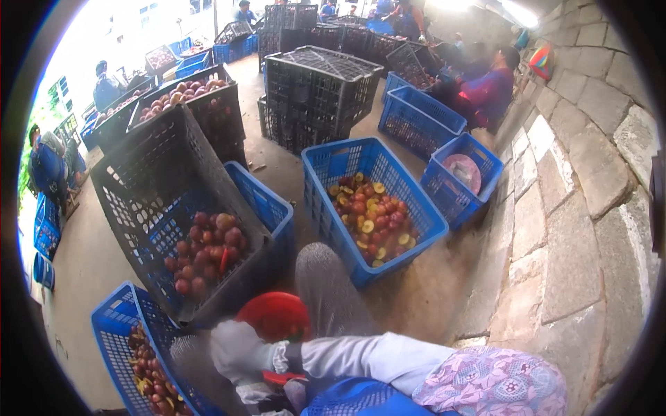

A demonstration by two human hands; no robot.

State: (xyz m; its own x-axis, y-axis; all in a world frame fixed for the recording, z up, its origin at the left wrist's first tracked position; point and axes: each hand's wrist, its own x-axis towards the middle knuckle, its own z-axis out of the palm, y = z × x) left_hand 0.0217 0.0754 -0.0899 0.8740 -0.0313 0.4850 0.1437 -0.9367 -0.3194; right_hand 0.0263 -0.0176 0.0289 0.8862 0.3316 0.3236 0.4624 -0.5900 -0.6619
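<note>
My right hand (pixel 239 348), in a white glove, is low in the picture beside a red bowl (pixel 270 310). Its fingers curl downward, and whatever they hold is hidden. Below it, my left hand (pixel 255 395) shows only in part, its fingers out of sight. A small red piece (pixel 283 378) lies close by the wrists; its kind is unclear. In front, a tilted black crate (pixel 149 197) holds whole reddish plums (pixel 208 253) with a slim red object (pixel 224 261) on top. To the left, a blue crate (pixel 118 315) contains cut plums (pixel 154 378).
Beyond my knee (pixel 322 277) stands a blue crate (pixel 371 149) of halved plums (pixel 371 215). Another blue crate (pixel 479 201) holds a pinkish round item (pixel 463 173). Black crates (pixel 312 90) are stacked behind. A stone wall (pixel 562 236) borders the right; a person (pixel 485 87) sits near it.
</note>
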